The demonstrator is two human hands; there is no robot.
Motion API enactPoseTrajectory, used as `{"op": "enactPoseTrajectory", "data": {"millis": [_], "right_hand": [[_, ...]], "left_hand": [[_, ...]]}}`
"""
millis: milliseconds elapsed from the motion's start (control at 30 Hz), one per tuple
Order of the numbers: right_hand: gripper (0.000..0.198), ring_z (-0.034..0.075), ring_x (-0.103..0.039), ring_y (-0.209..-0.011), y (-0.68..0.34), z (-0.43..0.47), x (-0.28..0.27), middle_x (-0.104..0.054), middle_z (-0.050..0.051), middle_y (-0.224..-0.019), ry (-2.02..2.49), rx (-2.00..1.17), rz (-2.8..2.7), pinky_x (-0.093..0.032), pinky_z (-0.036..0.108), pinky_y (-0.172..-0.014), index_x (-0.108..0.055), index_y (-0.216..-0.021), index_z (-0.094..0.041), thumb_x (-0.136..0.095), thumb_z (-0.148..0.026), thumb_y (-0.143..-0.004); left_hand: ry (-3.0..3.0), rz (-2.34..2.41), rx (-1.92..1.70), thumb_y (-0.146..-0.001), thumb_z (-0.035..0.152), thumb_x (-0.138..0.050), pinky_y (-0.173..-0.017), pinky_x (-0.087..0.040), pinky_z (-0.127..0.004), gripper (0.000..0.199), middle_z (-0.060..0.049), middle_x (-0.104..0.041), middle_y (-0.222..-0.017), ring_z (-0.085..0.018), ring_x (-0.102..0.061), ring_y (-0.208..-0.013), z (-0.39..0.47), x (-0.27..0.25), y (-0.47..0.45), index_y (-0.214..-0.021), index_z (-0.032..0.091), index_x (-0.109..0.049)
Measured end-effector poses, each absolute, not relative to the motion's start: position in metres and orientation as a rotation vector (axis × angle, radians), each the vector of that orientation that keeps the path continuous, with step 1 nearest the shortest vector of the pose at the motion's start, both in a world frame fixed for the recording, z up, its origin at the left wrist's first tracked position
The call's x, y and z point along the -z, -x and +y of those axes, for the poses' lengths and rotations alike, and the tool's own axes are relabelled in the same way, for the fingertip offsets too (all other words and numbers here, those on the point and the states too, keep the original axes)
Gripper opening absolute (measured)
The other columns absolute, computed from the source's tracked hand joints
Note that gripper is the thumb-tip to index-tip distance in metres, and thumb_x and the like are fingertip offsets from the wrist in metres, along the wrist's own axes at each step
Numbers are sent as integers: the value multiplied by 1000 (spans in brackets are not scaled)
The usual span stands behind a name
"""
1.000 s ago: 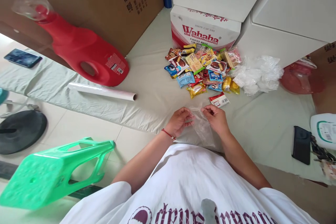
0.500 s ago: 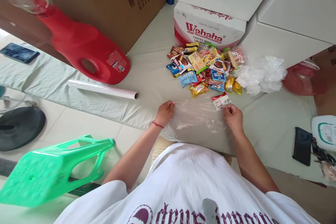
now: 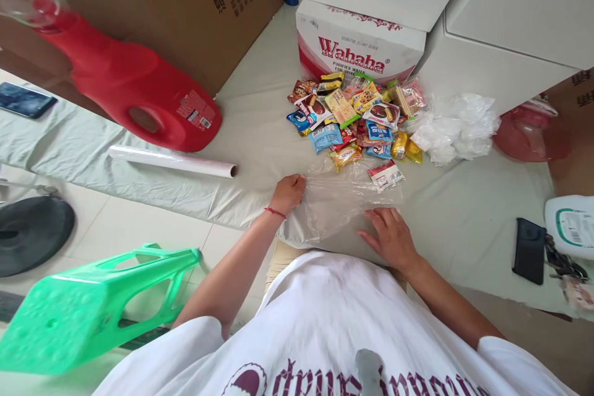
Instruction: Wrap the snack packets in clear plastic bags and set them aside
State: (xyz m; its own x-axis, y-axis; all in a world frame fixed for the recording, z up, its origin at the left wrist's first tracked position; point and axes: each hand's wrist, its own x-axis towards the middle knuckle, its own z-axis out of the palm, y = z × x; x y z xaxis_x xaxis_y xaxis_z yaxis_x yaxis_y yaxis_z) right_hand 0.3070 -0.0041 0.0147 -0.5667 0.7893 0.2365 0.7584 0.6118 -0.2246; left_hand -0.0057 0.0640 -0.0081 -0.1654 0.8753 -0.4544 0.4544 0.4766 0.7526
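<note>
A thin sheet of clear plastic film [image 3: 331, 204] lies crinkled on the cloth-covered surface in front of me. Its left edge is pinched in the closed fingers of my left hand [image 3: 288, 193], which wears a red string at the wrist. My right hand [image 3: 388, 238] is open, fingers apart, by the film's near right side and holding nothing. Just beyond it, a red-and-white snack packet [image 3: 386, 176] rests at the film's far right edge. Behind the film is a heap of small wrapped snacks [image 3: 346, 108] in many colours.
A Wahaha carton [image 3: 359, 43] stands behind the snacks, with crumpled clear plastic [image 3: 457, 130] at their right. To the left are a white roll [image 3: 174, 161] and a large red jug [image 3: 143, 86]. A green stool [image 3: 99, 300] is at lower left; a dark phone [image 3: 529, 250] lies at right.
My right hand has let go of the film's right side, opened and moved down and left. The film has slackened and bunched. My left hand keeps its pinch.
</note>
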Motion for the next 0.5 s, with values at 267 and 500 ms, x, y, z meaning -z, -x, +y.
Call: {"op": "enactPoseTrajectory", "data": {"millis": [267,500], "right_hand": [[21,22,-66,-89,-367,-33,6,-70,7,-96,1341,-539,-2286,-58,36,-78,-70,-107,-24,-49,-24,-104],[17,16,-66,-75,-400,-38,-46,-70,3,-91,1272,-1005,-2419,-55,28,-63,-69,-108,-27,-53,-32,-104]], "left_hand": [[-1174,1820,-568,-95,43,-42,-53,-33,-28,34,4,-42,-46,-14,-43,-44,66,6,8,-66,24,-42],[-1162,1779,-546,-94,47,-44,-49,-33,-27,34,5,-38,-48,-13,-40,-43,65,8,10,-70,23,-47]]}}
